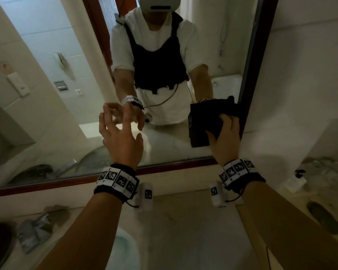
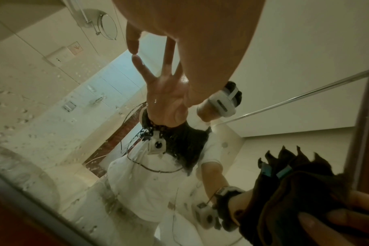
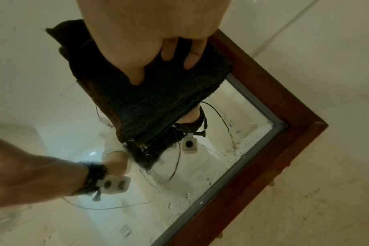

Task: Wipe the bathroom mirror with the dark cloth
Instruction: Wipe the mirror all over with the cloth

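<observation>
The wood-framed bathroom mirror (image 1: 66, 55) fills the wall ahead. My right hand (image 1: 225, 137) presses the folded dark cloth (image 1: 203, 123) flat against the glass, close to the mirror's right frame (image 1: 258, 75). In the right wrist view its fingers (image 3: 192, 63) lie spread on the cloth (image 3: 154, 103) beside the frame corner (image 3: 301, 129). My left hand (image 1: 118, 133) is empty, fingers spread, with its fingertips (image 2: 134, 50) touching the glass left of the cloth. The cloth (image 2: 295, 191) shows at the lower right of the left wrist view.
Water spots dot the lower glass (image 2: 21, 116). Below the mirror runs a pale counter (image 1: 193, 230) with a sink basin (image 1: 123, 248). Foil packets (image 1: 35, 230) lie at the left; a dark dish (image 1: 324, 219) and small toiletries (image 1: 300, 178) sit at the right.
</observation>
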Tool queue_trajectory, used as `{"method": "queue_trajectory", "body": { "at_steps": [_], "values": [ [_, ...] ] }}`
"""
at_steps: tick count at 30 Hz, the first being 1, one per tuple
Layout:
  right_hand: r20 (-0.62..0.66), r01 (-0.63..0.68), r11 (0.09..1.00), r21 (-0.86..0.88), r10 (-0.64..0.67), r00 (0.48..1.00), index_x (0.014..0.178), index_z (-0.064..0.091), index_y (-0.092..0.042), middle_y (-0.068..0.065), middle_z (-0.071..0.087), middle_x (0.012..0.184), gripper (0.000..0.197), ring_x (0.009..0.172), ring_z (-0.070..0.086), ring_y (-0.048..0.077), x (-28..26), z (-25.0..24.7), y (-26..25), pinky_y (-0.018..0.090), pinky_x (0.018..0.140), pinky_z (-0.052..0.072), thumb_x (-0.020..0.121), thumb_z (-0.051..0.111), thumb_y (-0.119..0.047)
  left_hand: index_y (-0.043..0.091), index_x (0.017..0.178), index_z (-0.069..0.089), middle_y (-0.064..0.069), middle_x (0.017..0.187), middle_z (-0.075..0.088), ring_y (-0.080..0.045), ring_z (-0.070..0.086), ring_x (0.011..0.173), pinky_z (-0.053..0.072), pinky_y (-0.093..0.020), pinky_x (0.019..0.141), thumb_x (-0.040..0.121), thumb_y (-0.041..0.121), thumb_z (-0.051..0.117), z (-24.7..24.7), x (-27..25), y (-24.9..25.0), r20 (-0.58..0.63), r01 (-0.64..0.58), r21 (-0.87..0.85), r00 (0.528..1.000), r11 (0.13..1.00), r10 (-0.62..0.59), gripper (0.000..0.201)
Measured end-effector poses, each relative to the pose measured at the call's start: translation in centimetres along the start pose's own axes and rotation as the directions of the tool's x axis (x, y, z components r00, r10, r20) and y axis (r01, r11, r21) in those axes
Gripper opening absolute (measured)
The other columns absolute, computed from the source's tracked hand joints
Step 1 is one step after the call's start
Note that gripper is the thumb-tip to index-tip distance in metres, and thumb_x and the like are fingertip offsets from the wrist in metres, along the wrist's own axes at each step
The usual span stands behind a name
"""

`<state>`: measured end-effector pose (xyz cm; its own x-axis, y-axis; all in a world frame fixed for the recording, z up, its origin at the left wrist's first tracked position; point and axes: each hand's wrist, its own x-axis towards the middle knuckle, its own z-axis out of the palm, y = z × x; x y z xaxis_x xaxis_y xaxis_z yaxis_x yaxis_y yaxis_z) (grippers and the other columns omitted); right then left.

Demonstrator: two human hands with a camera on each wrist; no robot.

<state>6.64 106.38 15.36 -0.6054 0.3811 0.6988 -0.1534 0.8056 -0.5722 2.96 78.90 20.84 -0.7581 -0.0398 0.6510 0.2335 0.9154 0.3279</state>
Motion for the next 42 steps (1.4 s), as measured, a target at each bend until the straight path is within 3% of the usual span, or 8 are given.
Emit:
{"method": "queue_trajectory", "body": {
  "at_steps": [5,9,14,18,22,30,36,42],
  "values": [
    [0.012,0.002,0.998,-0.055,-0.001,1.0,0.131,0.046,-0.018,0.026,0.046,0.122,0.063,0.098,0.056,0.038,-0.7,0.5,0.3,0.042,0.074,0.054,0.077,0.077,-0.01,0.043,0.153,0.014,-0.011,0.162,-0.003,-0.036,0.005,0.146,0.044,-0.065,0.093,0.078,0.024,0.078,0.1,0.0,-0.1,-0.011,-0.002,0.003,1.0,1.0,0.003,0.1],
    [0.01,-0.01,0.995,-0.103,0.012,1.0,0.133,0.042,-0.021,0.027,0.047,0.122,0.067,0.101,0.055,0.041,-1.1,0.9,0.6,0.044,0.071,0.054,0.077,0.078,-0.015,0.042,0.153,0.017,-0.011,0.163,-0.002,-0.036,0.006,0.147,0.045,-0.062,0.095,0.077,0.021,0.078,0.1,-0.1,-0.4,-0.027,-0.036,-0.012,0.999,0.999,0.036,0.099],
    [0.0,-0.153,0.988,-0.033,0.153,0.988,0.134,0.043,-0.014,0.026,0.044,0.134,0.065,0.112,0.054,0.044,-2.3,1.5,1.1,0.05,0.08,0.054,0.079,0.077,-0.015,0.04,0.149,0.029,-0.01,0.16,0.003,-0.033,0.012,0.146,0.042,-0.056,0.103,0.075,0.014,0.077,1.7,-2.1,-1.4,-0.039,-0.013,-0.118,0.999,0.993,0.008,0.092],
    [0.002,-0.179,0.982,-0.069,0.179,0.984,0.134,0.04,-0.016,0.023,0.042,0.138,0.065,0.117,0.051,0.044,-3.0,1.9,1.9,0.055,0.082,0.055,0.079,0.074,-0.017,0.042,0.15,0.027,-0.01,0.16,0.001,-0.036,0.02,0.145,0.037,-0.06,0.106,0.076,0.016,0.077,3.4,-3.7,-2.1,0.007,-0.008,-0.096,1.0,0.995,0.009,0.093],
    [0.013,-0.185,0.979,-0.084,0.186,0.982,0.132,0.037,-0.021,0.024,0.041,0.14,0.065,0.12,0.049,0.046,-4.1,2.3,2.8,0.056,0.084,0.054,0.079,0.074,-0.014,0.041,0.15,0.025,-0.017,0.161,0.002,-0.038,0.001,0.149,0.028,-0.064,0.11,0.078,0.015,0.076,4.3,-4.2,-2.2,-0.004,-0.036,-0.066,0.999,0.997,0.036,0.092],
    [0.042,-0.234,0.972,-0.034,0.236,0.971,0.139,0.039,-0.017,0.023,0.032,0.148,0.068,0.13,0.041,0.046,-6.0,3.4,4.0,0.061,0.091,0.051,0.08,0.074,-0.013,0.037,0.151,0.026,-0.021,0.16,0.007,-0.039,0.004,0.148,0.028,-0.06,0.112,0.081,0.019,0.069,5.2,-4.4,-3.1,-0.052,-0.084,-0.066,0.995,0.994,0.08,0.084],
    [0.032,-0.195,0.981,0.02,0.195,0.98,0.142,0.042,-0.012,0.023,0.029,0.151,0.062,0.137,0.032,0.04,-7.1,5.5,2.2,0.049,0.102,0.045,0.085,0.066,-0.016,0.032,0.151,0.033,-0.021,0.159,0.008,-0.038,0.006,0.148,0.038,-0.059,0.103,0.082,0.019,0.064,5.4,-4.4,-3.3,-0.074,-0.105,-0.074,0.992,0.992,0.1,0.077],
    [0.131,-0.106,0.994,0.03,0.101,0.986,0.134,0.047,-0.01,0.028,0.035,0.145,0.06,0.131,0.034,0.04,-9.2,8.6,-1.3,0.047,0.099,0.045,0.08,0.073,-0.01,0.036,0.151,0.028,-0.021,0.16,0.005,-0.037,0.003,0.148,0.039,-0.059,0.103,0.081,0.015,0.064,5.1,-4.3,-3.5,-0.047,-0.104,-0.09,0.994,0.99,0.101,0.081]
  ]
}}
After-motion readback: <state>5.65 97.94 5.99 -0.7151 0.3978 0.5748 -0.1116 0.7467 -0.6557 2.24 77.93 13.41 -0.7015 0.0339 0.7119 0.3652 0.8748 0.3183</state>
